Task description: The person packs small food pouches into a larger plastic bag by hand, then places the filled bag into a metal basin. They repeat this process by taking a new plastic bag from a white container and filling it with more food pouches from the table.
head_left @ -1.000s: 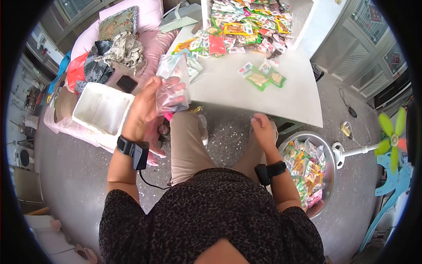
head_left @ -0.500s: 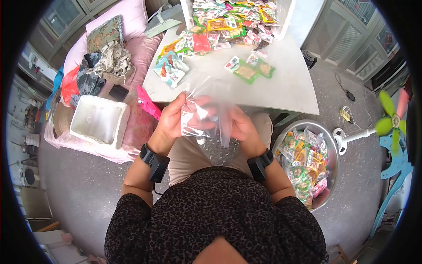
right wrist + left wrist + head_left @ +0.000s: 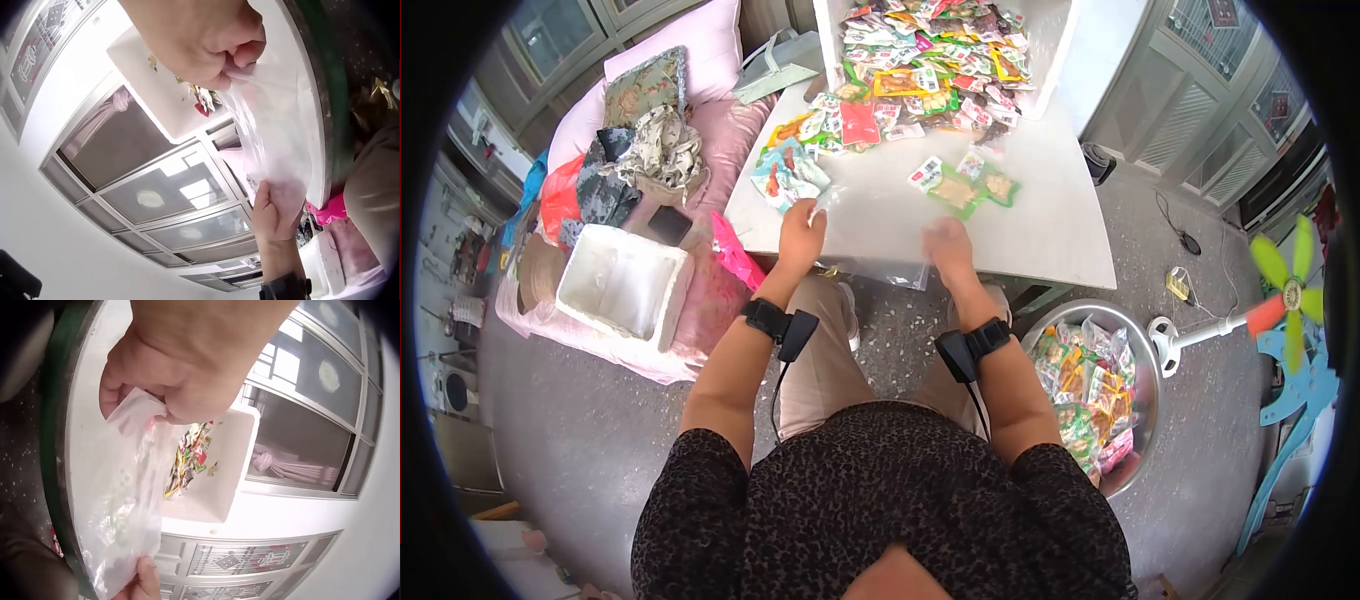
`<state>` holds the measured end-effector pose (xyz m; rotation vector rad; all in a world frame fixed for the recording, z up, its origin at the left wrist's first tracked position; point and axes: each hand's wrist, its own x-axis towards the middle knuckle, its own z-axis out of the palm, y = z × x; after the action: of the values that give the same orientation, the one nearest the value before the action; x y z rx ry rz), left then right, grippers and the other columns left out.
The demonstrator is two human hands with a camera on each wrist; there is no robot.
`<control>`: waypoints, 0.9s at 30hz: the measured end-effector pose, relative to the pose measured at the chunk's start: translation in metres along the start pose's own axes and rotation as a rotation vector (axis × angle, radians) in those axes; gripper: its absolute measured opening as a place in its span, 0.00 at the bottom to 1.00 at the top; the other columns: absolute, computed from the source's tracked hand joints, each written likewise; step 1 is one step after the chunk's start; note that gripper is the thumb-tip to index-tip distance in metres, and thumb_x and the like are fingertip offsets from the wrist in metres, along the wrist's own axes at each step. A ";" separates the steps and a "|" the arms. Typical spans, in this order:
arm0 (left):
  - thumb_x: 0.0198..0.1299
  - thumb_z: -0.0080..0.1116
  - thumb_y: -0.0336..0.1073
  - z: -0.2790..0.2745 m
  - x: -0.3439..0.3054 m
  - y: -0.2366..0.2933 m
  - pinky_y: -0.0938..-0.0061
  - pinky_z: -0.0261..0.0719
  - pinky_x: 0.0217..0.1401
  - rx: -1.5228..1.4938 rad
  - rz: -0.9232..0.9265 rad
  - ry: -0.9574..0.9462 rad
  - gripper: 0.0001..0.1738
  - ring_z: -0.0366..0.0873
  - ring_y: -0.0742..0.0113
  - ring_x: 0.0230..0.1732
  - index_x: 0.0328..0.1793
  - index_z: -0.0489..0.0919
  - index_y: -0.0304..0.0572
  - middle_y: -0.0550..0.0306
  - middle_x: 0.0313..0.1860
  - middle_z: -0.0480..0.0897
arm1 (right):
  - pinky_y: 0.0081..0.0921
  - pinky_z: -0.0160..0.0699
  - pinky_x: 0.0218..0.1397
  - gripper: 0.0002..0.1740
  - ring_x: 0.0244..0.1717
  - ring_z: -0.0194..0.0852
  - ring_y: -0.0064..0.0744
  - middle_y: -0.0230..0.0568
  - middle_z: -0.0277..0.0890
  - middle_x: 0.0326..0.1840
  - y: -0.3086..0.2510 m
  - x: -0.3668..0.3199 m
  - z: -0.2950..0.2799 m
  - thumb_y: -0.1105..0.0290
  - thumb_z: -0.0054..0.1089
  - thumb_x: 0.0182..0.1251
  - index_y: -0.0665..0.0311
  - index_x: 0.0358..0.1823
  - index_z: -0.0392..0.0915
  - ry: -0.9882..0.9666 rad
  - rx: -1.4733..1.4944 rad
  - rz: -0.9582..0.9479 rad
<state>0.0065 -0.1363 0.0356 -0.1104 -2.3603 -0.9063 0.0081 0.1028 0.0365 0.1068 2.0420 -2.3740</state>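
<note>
A clear plastic bag (image 3: 119, 512) is stretched between both hands over the table's near edge. My left hand (image 3: 801, 240) pinches one end of it, fingers curled in the left wrist view, where the left hand (image 3: 169, 381) is at the top. At the other end my right hand (image 3: 949, 250) grips the bag; the right wrist view shows that hand (image 3: 212, 50) with curled fingers on the plastic (image 3: 281, 125). Beyond the hands, green packets (image 3: 956, 192) and a pale blue packet (image 3: 788, 174) lie on the white table (image 3: 1040, 225).
A white foam box (image 3: 1055, 60) of many small packets stands at the table's back. To the right are a metal basin (image 3: 1145, 400) of packets and a fan (image 3: 1292, 293). An empty foam box (image 3: 622, 283) rests on the pink bed at left.
First only the left hand held the bag, raised at left; then both hands held it above the lap. Now they have moved forward to the table edge, with the bag spread between them.
</note>
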 end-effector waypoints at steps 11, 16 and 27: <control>0.47 0.55 0.34 0.073 -0.033 0.060 0.78 0.68 0.29 -0.349 -0.077 -0.424 0.10 0.68 0.72 0.25 0.33 0.70 0.36 0.57 0.24 0.71 | 0.15 0.57 0.14 0.08 0.16 0.60 0.19 0.32 0.63 0.19 0.021 0.019 0.012 0.75 0.50 0.50 0.66 0.33 0.66 -0.011 -0.046 0.024; 0.46 0.55 0.39 0.074 -0.024 0.065 0.74 0.67 0.31 -0.448 -0.164 -0.480 0.13 0.69 0.67 0.28 0.32 0.71 0.35 0.53 0.25 0.72 | 0.13 0.54 0.16 0.05 0.17 0.57 0.16 0.30 0.61 0.19 0.013 0.020 0.010 0.72 0.47 0.54 0.65 0.31 0.66 -0.168 0.175 0.152; 0.43 0.57 0.40 0.056 -0.017 0.094 0.72 0.69 0.31 -0.415 -0.237 -0.572 0.15 0.71 0.61 0.27 0.30 0.70 0.34 0.51 0.24 0.72 | 0.14 0.66 0.27 0.11 0.28 0.66 0.19 0.32 0.69 0.30 0.029 0.016 -0.002 0.66 0.48 0.56 0.61 0.40 0.67 -0.251 0.205 0.206</control>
<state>0.0178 -0.0272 0.0481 -0.2930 -2.6919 -1.6563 -0.0059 0.1014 0.0068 0.0182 1.5968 -2.3258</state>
